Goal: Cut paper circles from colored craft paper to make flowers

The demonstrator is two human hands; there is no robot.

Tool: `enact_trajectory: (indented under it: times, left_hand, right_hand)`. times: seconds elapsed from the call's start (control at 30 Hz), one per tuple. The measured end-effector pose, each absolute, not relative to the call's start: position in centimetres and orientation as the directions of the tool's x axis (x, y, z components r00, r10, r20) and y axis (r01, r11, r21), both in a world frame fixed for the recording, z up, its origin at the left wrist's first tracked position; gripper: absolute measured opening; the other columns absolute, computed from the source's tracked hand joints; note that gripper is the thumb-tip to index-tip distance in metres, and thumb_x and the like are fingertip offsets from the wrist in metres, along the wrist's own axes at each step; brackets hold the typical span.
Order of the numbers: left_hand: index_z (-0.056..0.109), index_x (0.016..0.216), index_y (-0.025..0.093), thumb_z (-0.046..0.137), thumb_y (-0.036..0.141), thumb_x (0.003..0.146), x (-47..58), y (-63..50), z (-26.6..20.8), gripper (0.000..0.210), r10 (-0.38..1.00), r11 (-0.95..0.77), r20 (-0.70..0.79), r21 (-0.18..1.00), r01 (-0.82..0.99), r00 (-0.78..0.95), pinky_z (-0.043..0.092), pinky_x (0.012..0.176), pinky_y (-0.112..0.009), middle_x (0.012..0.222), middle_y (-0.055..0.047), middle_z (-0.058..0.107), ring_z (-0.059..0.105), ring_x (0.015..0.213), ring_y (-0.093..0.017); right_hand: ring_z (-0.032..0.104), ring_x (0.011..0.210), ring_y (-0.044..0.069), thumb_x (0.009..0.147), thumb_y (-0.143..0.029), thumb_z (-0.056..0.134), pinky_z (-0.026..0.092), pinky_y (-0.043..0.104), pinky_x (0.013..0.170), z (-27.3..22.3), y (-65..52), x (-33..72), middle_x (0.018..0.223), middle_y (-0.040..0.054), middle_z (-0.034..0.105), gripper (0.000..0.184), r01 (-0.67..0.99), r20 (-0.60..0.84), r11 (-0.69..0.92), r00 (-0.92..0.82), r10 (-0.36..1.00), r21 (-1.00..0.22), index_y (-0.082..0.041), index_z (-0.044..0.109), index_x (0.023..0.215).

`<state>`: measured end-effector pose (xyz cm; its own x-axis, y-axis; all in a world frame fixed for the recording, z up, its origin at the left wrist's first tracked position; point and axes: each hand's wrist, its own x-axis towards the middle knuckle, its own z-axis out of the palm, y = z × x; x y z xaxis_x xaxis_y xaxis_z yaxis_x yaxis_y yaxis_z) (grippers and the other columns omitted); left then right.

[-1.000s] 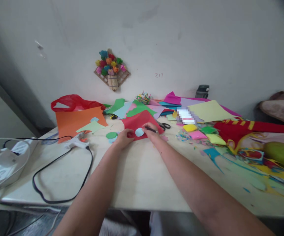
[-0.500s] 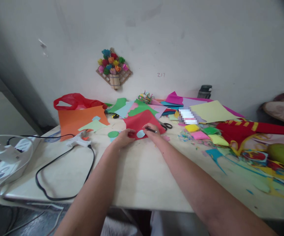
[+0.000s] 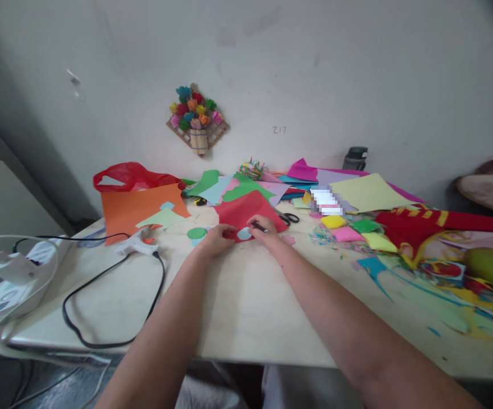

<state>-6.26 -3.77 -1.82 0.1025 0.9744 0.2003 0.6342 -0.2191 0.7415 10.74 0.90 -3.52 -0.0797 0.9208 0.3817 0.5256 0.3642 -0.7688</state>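
Note:
A sheet of red paper (image 3: 250, 206) lies on the table in front of me, with a small light-blue paper disc (image 3: 244, 233) on its near part. My right hand (image 3: 265, 228) is closed around a dark pen (image 3: 259, 226), its fingertips at the disc's right edge. On the other side, my left hand (image 3: 218, 241) holds the red paper's near left edge, fingers bent and thumb toward me. Its fingertips come close to the disc; whether they touch it I cannot tell. Green paper discs (image 3: 197, 233) lie left of that hand. Scissors (image 3: 289, 218) rest at the red paper's right side, partly covered.
A white glue gun (image 3: 137, 243) with a looping black cord lies left, near a power strip (image 3: 33, 281). Orange paper (image 3: 139, 207) and a red plastic bag (image 3: 133, 175) sit behind it. Clay packets (image 3: 346, 233), a phone (image 3: 326, 200) and paper scraps (image 3: 374, 271) spread to the right.
The pen in my right hand has tilted and shifted slightly, with a small movement of the fingers. My left hand and the red paper stay nearly in place.

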Motion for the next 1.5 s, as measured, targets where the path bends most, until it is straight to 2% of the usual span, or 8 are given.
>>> enact_trajectory:
  times: [0.2,0.37,0.6,1.07,1.2,1.27,1.37,1.5]
  left_hand:
    - [0.07,0.085,0.02,0.067,0.018,0.058,-5.9,-3.9,-1.6,0.028,0.953,-0.271,0.287,0.668,0.693,0.096,0.042,0.08,-0.025,0.096,-0.005,0.065,0.059,0.089,-0.019]
    - [0.07,0.077,0.02,0.065,0.024,0.065,-5.4,-3.4,-2.3,0.014,0.925,-0.32,0.369,0.617,0.719,0.095,0.042,0.081,-0.027,0.089,-0.005,0.065,0.059,0.086,-0.019]
    - [0.069,0.083,0.019,0.065,0.03,0.067,-4.2,-3.2,-2.4,0.019,0.931,-0.197,0.366,0.477,0.856,0.01,0.043,0.073,-0.027,0.09,-0.007,0.061,0.057,0.08,-0.018]
    - [0.069,0.093,0.027,0.062,0.032,0.071,-4.1,-3.2,-2.6,0.024,0.935,-0.166,0.354,0.378,0.911,0.023,0.042,0.086,-0.028,0.101,-0.003,0.061,0.056,0.093,-0.019]
    - [0.069,0.093,0.026,0.062,0.032,0.072,-4.1,-3.1,-2.7,0.024,0.932,-0.172,0.362,0.361,0.917,0.032,0.042,0.087,-0.028,0.1,-0.004,0.061,0.056,0.094,-0.019]
    - [0.07,0.093,0.025,0.062,0.032,0.072,-4.2,-3.0,-2.7,0.024,0.928,-0.182,0.372,0.363,0.914,0.037,0.042,0.087,-0.028,0.098,-0.004,0.061,0.056,0.093,-0.019]
    - [0.07,0.093,0.025,0.062,0.031,0.071,-4.1,-3.0,-2.7,0.024,0.922,-0.194,0.384,0.364,0.911,0.043,0.043,0.086,-0.026,0.097,-0.004,0.061,0.057,0.09,-0.018]
    - [0.07,0.093,0.024,0.061,0.032,0.072,-4.0,-3.1,-2.6,0.024,0.926,-0.187,0.376,0.353,0.917,0.044,0.042,0.086,-0.026,0.098,-0.005,0.061,0.057,0.09,-0.018]
  right_hand:
    - [0.057,0.072,0.016,0.058,-0.011,0.052,0.043,0.027,0.067,-3.6,0.9,10.7,0.074,-0.002,0.064,0.021,0.532,0.417,0.408,-0.11,0.902,-0.742,-0.023,0.061,0.073]
    - [0.056,0.069,0.016,0.057,-0.008,0.052,0.043,0.027,0.067,-3.5,0.8,10.7,0.07,-0.0019,0.062,0.022,0.5,0.405,0.405,-0.116,0.907,-0.765,-0.023,0.06,0.07]
    - [0.055,0.066,0.015,0.058,-0.008,0.052,0.042,0.026,0.065,-3.5,0.7,10.6,0.066,-0.0024,0.061,0.022,0.522,0.412,0.42,-0.137,0.901,-0.742,-0.023,0.06,0.073]
    - [0.056,0.068,0.013,0.06,-0.007,0.05,0.043,0.024,0.067,-3.0,0.1,10.7,0.069,-0.0018,0.062,0.025,0.586,0.418,0.445,-0.191,0.888,-0.678,-0.02,0.06,0.079]
    - [0.057,0.07,0.015,0.06,-0.008,0.051,0.044,0.026,0.068,-2.9,0.0,10.7,0.072,-0.0007,0.063,0.024,0.576,0.41,0.403,-0.125,0.903,-0.711,-0.02,0.06,0.079]
    - [0.058,0.072,0.015,0.063,-0.011,0.05,0.045,0.027,0.07,-2.7,0.1,10.8,0.075,0.0002,0.063,0.022,0.539,0.419,0.364,-0.022,0.908,-0.76,-0.02,0.06,0.081]
    - [0.059,0.072,0.015,0.07,-0.016,0.047,0.047,0.027,0.069,-2.5,0.0,10.9,0.076,0.0006,0.064,0.019,0.392,0.43,0.366,0.088,0.898,-0.844,-0.02,0.059,0.084]
    - [0.06,0.06,0.011,0.075,-0.018,0.043,0.048,0.024,0.059,-2.3,-0.2,10.6,0.071,0.0,0.063,0.018,0.144,0.386,0.383,-0.008,0.923,-0.913,-0.019,0.055,0.088]
